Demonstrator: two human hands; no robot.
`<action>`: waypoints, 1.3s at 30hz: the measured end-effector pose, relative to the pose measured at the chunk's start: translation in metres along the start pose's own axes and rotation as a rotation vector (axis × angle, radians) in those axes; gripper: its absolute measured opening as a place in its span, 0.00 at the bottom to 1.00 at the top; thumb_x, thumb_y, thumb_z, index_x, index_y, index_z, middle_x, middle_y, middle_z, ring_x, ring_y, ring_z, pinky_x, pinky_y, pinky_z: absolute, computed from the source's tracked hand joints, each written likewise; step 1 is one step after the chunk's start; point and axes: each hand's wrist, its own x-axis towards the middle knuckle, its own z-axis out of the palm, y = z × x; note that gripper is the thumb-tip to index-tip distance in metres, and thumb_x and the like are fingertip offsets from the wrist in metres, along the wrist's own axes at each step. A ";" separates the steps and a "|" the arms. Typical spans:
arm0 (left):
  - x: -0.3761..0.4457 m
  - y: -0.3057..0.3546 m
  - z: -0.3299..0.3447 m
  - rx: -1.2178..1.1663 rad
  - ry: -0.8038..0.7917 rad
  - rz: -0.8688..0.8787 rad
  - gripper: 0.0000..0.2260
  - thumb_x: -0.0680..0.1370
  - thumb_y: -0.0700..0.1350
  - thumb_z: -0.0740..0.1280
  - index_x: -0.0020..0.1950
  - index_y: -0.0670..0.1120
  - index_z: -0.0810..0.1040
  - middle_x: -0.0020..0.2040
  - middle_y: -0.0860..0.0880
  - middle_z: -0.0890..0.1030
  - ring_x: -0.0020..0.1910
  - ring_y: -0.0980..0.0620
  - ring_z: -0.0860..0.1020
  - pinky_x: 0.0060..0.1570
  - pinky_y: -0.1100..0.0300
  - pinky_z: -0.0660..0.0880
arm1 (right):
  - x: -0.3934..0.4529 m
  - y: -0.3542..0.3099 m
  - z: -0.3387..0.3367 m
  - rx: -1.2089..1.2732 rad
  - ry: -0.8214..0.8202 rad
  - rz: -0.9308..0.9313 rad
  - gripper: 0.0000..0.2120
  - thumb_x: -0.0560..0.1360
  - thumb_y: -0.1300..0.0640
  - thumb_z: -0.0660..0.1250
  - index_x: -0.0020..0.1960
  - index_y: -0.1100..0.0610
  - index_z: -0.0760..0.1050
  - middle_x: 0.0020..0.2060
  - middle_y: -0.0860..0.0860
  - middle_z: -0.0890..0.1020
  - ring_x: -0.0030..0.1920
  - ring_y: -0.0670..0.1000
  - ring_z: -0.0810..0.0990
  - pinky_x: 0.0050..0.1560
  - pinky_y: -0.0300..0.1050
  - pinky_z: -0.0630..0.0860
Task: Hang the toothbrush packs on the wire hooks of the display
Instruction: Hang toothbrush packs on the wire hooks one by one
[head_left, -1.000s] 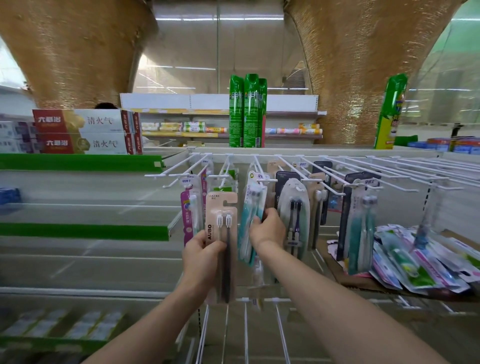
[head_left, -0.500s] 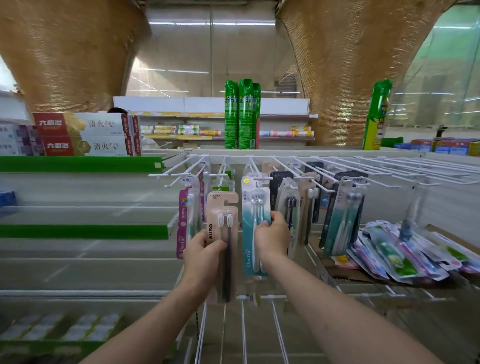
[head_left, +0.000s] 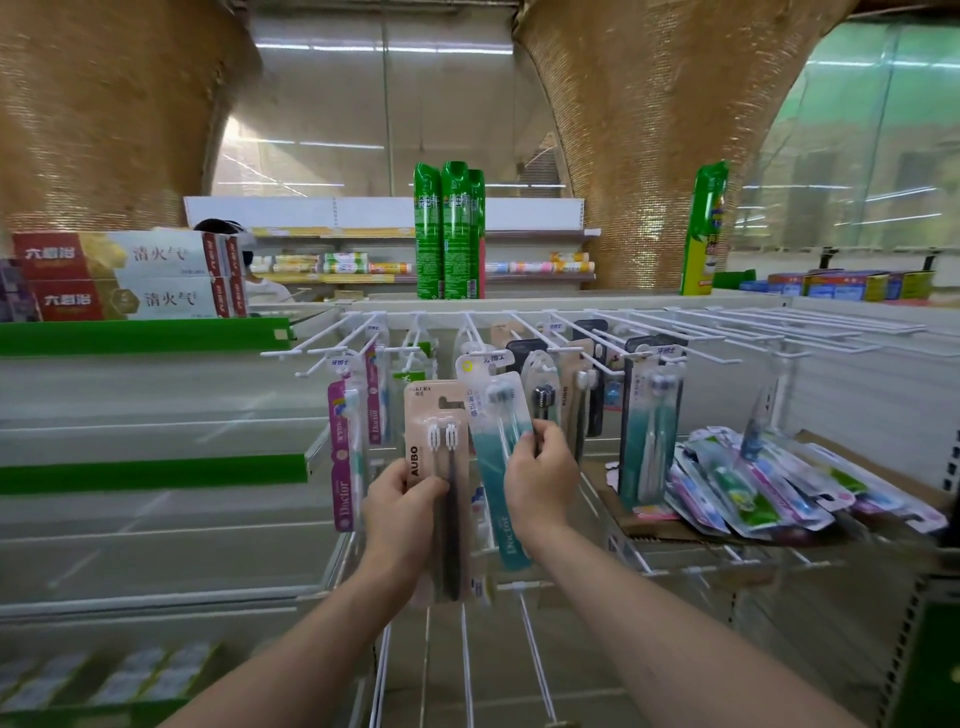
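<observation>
Tilted leftward since half a second ago, teal pack (head_left: 500, 457) pinched in right hand (head_left: 540, 480), beige pack (head_left: 435, 467) gripped upright in left hand (head_left: 402, 512), both below wire hooks (head_left: 524, 332): likely snagging or dislodging hung neighbours.

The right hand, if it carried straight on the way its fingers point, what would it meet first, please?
Most likely the hanging black toothbrush pack, just beyond the right hand and the teal pack it pinches; depth is hard to judge from one view.

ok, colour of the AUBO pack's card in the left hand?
Pale pinkish-beige AUBO pack, dark brush handles; head view.
</observation>
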 end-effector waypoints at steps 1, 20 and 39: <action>0.000 0.000 0.002 -0.010 0.004 0.002 0.04 0.76 0.33 0.68 0.45 0.39 0.81 0.42 0.41 0.83 0.42 0.46 0.80 0.44 0.47 0.80 | 0.001 0.003 -0.003 0.005 0.000 -0.004 0.08 0.83 0.57 0.58 0.50 0.51 0.75 0.38 0.49 0.81 0.39 0.52 0.78 0.42 0.51 0.76; -0.024 -0.006 0.088 -0.021 -0.081 0.003 0.02 0.76 0.35 0.68 0.43 0.38 0.79 0.38 0.43 0.79 0.39 0.47 0.76 0.41 0.52 0.72 | 0.067 0.049 -0.118 -0.017 0.285 0.106 0.18 0.82 0.42 0.61 0.46 0.57 0.72 0.36 0.49 0.76 0.38 0.53 0.74 0.41 0.48 0.66; -0.031 -0.002 0.105 0.044 -0.039 -0.019 0.02 0.77 0.35 0.67 0.45 0.37 0.79 0.40 0.40 0.80 0.40 0.45 0.77 0.42 0.50 0.75 | 0.126 0.060 -0.122 -0.215 0.146 0.205 0.23 0.82 0.36 0.55 0.54 0.55 0.74 0.46 0.55 0.82 0.47 0.60 0.80 0.51 0.56 0.78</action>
